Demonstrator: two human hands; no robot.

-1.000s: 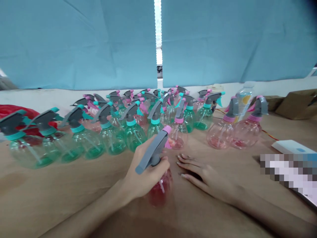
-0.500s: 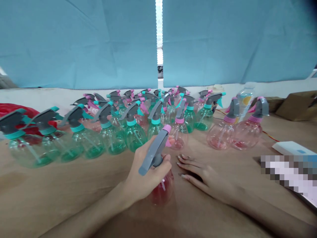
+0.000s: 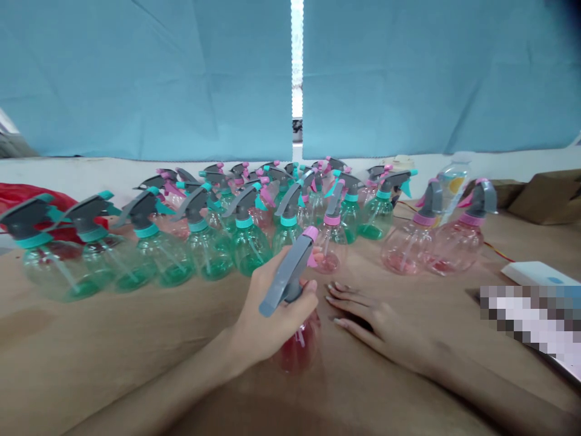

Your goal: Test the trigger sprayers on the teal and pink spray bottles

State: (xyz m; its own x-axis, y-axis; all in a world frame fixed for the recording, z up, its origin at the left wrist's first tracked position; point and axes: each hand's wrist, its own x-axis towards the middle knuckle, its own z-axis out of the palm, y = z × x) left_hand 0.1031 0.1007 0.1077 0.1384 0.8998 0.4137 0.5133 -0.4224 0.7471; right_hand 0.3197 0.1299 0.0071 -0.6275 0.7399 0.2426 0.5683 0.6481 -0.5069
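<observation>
My left hand (image 3: 276, 309) is wrapped round the neck of a pink spray bottle (image 3: 297, 348) with a grey and pink spray head, standing upright on the table near the front. To its right, my right hand (image 3: 370, 312) rests on the tabletop, fingers spread and holding nothing. Just beyond the hands is another pink spray bottle (image 3: 332, 245). A row of green spray bottles (image 3: 213, 257) with turquoise collars runs off to the left.
More green and pink bottles crowd behind the row. Two pink bottles (image 3: 454, 245) stand at the right, before a clear bottle (image 3: 454, 175). A white box (image 3: 540, 272), a pixelated object (image 3: 531, 321) and a brown box (image 3: 549, 197) lie far right; red plastic (image 3: 36, 197) is at left.
The view has shifted slightly, moving most things a little to the right. Both hands keep the same pose, the left still round the pink bottle.
</observation>
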